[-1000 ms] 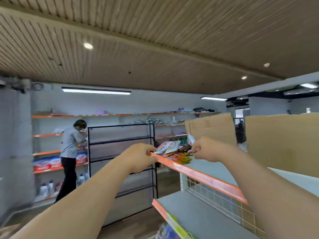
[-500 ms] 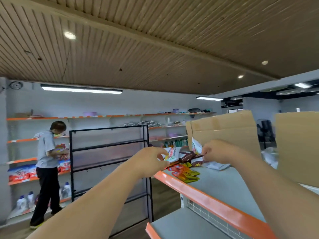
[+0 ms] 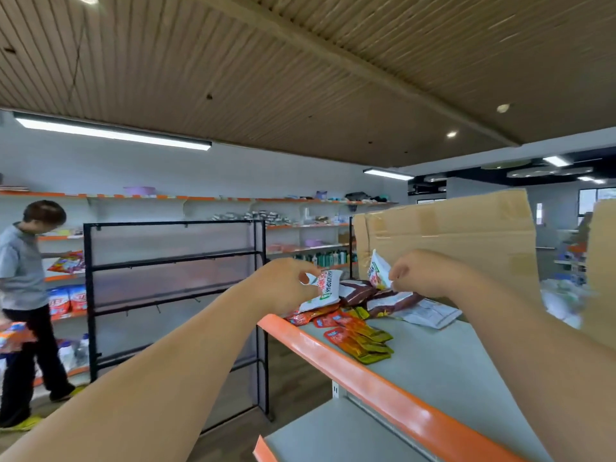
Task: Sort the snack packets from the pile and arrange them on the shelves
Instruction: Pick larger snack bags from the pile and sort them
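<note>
Clock positions are read from the centre of the view.

1. At 9 o'clock, a person [image 3: 20, 261] in a grey shirt stands at the wall shelves [image 3: 206, 197], holding a red packet. These shelves have orange edges and carry bottles and bags.
2. Between 9 and 6 o'clock stands a black rack [image 3: 173, 295], just beyond the end of the top shelf [image 3: 450, 361].
3. The left hand [image 3: 286, 288] reaches in from 7 o'clock. Its grip is closed: curled fingers pinch the upper edge of a white packet [image 3: 326, 290] with green and red print. The lower end of this packet rests on the pile.
4. The pile lies at 4 o'clock, on the far left end of the top shelf, against its orange front lip. It contains:
   - red-orange packets [image 3: 308, 317] under the white packet;
   - brown packets [image 3: 358, 291] between the two hands;
   - orange sachets [image 3: 361, 338] with yellow ends, fanned out at the near side of the pile;
   - a flat white packet [image 3: 430, 314] at the right side, lying print side down.
5. The right hand [image 3: 423, 275] reaches in from 4 o'clock. Its grip is closed: thumb and fingers pinch the right edge of a second white packet [image 3: 378, 271], held upright above the brown packets.
6. A cardboard sheet [image 3: 460, 241] stands on edge behind the pile, at 3 o'clock.
7. A lower shelf [image 3: 333, 438] shows at 5 o'clock, under the top shelf.
</note>
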Demonstrator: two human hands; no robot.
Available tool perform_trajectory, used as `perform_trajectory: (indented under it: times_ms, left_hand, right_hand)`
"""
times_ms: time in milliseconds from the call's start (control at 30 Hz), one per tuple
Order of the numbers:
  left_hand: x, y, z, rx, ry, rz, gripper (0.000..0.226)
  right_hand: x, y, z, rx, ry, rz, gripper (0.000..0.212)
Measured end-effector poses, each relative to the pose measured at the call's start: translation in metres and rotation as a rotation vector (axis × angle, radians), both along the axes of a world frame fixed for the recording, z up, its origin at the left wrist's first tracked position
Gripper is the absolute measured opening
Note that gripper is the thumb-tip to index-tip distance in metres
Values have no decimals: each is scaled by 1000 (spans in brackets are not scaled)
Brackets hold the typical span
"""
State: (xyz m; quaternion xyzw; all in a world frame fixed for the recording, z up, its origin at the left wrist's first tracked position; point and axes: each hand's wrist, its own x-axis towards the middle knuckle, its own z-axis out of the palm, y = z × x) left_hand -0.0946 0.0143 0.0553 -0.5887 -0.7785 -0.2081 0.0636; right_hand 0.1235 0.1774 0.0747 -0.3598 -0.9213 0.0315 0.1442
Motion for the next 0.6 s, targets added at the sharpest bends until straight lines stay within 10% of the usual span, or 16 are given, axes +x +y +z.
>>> perform_trajectory:
  times_ms: [400, 600]
  left_hand:
    - [-137, 102, -8, 4, -39, -140, 43]
    - [-199, 155, -28, -317, 16, -206, 77]
  right_hand:
    - [-113, 30, 12, -64, 104, -14, 21]
    - [-191, 55, 0, -80, -28, -214, 25]
